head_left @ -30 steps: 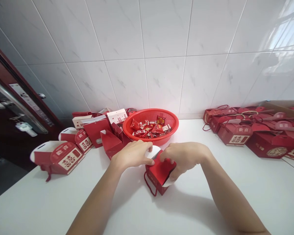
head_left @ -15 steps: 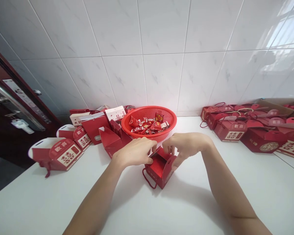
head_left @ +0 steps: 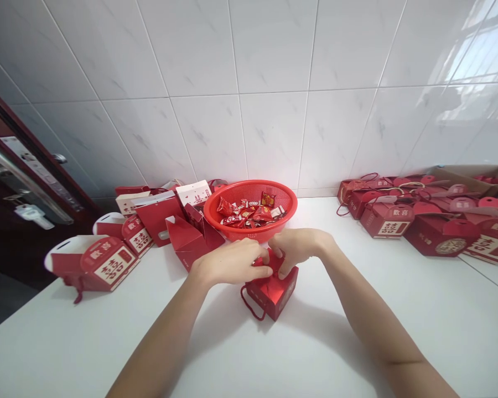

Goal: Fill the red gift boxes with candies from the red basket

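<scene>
Head cam: L hand [head_left: 231,262], R hand [head_left: 295,246] part-hide red box [head_left: 277,293].

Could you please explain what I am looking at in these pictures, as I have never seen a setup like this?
There is no robot here. One camera, worn on a person's head, looks forward and down at their bare hands. The left hand and right hand both touch the top of a small red gift box standing on a white table. Behind it, a red plastic basket holds wrapped snacks. More red boxes stand to the left, some open, and handled gift boxes are grouped to the right.
</scene>
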`<state>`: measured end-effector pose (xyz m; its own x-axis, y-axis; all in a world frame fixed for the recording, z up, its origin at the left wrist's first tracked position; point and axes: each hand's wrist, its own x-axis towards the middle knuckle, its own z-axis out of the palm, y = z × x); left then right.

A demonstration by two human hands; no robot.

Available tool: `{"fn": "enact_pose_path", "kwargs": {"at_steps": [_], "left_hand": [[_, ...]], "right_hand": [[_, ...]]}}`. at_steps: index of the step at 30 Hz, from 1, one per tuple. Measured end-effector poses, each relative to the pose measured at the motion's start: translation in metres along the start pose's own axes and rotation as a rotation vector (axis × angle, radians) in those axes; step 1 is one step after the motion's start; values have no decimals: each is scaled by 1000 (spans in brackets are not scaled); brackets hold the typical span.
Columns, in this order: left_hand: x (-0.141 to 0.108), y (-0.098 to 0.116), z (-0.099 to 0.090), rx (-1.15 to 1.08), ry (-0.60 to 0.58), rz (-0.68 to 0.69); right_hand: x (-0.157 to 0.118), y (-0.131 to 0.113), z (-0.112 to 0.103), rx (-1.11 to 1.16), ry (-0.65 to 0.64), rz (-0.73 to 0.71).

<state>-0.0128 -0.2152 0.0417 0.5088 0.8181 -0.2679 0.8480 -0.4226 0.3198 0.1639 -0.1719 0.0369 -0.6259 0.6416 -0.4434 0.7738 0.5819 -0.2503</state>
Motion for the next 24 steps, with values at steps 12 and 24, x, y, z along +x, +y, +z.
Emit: {"fn": "enact_pose_path", "kwargs": {"at_steps": [12,24], "left_hand": [[10,5,12,-32,-68,-2],[12,9,16,70,-31,-25]], "right_hand": [[-21,2,14,119,130,-12],[-30,-26,119,219,733,-10]]}}
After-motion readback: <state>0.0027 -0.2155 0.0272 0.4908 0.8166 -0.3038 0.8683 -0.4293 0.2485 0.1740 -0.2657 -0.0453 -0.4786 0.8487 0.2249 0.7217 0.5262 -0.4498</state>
